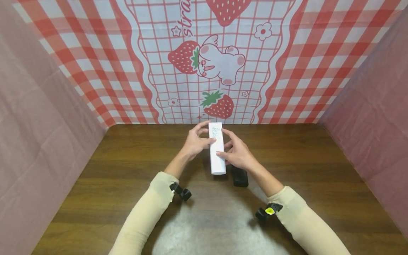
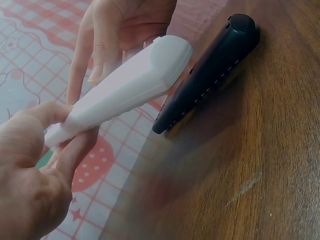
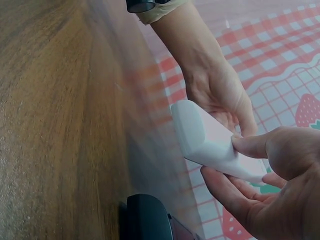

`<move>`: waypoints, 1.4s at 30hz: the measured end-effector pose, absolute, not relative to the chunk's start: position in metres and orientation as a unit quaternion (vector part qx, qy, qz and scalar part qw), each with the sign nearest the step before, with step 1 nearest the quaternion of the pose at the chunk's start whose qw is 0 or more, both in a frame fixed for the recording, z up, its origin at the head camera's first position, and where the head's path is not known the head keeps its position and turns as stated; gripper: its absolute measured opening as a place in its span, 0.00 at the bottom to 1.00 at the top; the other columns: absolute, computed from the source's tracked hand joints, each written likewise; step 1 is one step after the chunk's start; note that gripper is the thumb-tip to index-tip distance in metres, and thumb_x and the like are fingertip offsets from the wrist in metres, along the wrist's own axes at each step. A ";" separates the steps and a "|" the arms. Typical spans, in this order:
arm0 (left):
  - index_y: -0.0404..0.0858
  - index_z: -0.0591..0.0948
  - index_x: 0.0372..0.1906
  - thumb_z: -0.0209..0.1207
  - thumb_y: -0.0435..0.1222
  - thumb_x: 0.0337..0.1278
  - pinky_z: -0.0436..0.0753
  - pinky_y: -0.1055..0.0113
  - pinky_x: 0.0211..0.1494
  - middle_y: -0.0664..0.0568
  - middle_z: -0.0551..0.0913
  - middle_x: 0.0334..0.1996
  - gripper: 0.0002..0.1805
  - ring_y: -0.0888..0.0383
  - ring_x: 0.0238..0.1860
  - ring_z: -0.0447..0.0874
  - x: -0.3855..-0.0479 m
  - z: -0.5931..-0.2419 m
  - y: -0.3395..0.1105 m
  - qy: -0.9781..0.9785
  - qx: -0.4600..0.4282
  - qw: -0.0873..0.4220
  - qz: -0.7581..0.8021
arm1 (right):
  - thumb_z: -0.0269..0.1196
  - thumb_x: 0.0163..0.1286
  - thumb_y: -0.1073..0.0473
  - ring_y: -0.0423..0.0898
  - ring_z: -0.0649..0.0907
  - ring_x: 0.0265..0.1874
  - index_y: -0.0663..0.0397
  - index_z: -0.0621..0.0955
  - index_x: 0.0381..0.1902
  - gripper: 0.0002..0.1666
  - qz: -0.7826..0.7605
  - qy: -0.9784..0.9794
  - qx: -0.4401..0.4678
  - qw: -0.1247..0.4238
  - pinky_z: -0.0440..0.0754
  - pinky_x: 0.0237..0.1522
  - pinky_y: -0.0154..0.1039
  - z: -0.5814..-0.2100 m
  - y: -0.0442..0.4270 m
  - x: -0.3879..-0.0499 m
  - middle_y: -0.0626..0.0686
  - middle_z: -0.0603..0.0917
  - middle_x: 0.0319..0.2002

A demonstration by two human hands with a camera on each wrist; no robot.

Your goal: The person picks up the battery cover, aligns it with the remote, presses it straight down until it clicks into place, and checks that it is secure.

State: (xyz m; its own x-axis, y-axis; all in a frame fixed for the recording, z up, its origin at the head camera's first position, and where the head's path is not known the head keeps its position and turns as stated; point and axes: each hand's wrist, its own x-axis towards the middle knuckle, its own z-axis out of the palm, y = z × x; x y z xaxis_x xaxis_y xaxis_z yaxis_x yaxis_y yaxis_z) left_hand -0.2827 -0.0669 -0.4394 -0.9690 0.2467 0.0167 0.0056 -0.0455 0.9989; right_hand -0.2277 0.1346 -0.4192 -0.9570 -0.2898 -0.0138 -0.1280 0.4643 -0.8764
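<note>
A long white case (image 1: 217, 163) with faint greenish lettering near its far end is held up over the wooden table. From its left side my left hand (image 1: 195, 142) holds it, thumb on the upper face and fingers at the far edge. My right hand (image 1: 238, 153) grips the right side, its thumb on top and fingers beneath. The left wrist view shows the white case's (image 2: 130, 80) tapered shape and blunt near end. A similar black case (image 1: 240, 177) rests on the table, just right of the white one and partly hidden by my right wrist.
The wooden table (image 1: 134, 184) ends at a red-and-white checked cloth (image 1: 293, 71) with strawberry prints, hanging behind. Pinkish cloth walls (image 1: 47, 117) stand at the left and right. Small black wrist cameras (image 1: 185, 194) sit by both sleeves.
</note>
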 end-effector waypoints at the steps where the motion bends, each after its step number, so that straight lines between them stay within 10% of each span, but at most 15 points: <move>1: 0.38 0.68 0.87 0.66 0.17 0.66 0.99 0.52 0.57 0.27 0.81 0.71 0.46 0.53 0.41 0.95 -0.283 -0.439 -0.067 0.686 0.091 0.084 0.717 | 0.72 0.76 0.69 0.58 0.93 0.40 0.52 0.57 0.92 0.55 -0.504 0.851 -0.122 0.081 1.00 0.41 0.56 -0.419 0.134 -0.228 0.76 0.83 0.59; 42: 0.37 0.65 0.88 0.69 0.22 0.69 1.00 0.57 0.48 0.27 0.80 0.74 0.46 0.35 0.55 0.94 -0.280 -0.454 -0.073 0.762 0.071 0.127 0.631 | 0.71 0.78 0.67 0.51 0.93 0.35 0.58 0.55 0.93 0.55 -0.460 0.874 -0.099 0.120 0.99 0.36 0.44 -0.437 0.120 -0.224 0.71 0.88 0.52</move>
State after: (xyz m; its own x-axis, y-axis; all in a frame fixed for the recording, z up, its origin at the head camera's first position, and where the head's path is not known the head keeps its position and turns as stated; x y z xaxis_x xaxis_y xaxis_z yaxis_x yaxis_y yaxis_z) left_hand -0.2801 -0.0735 -0.4541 -0.9578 0.2680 -0.1042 -0.0523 0.1941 0.9796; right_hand -0.2238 0.1201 -0.4370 -0.9516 -0.2835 -0.1185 -0.0625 0.5563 -0.8286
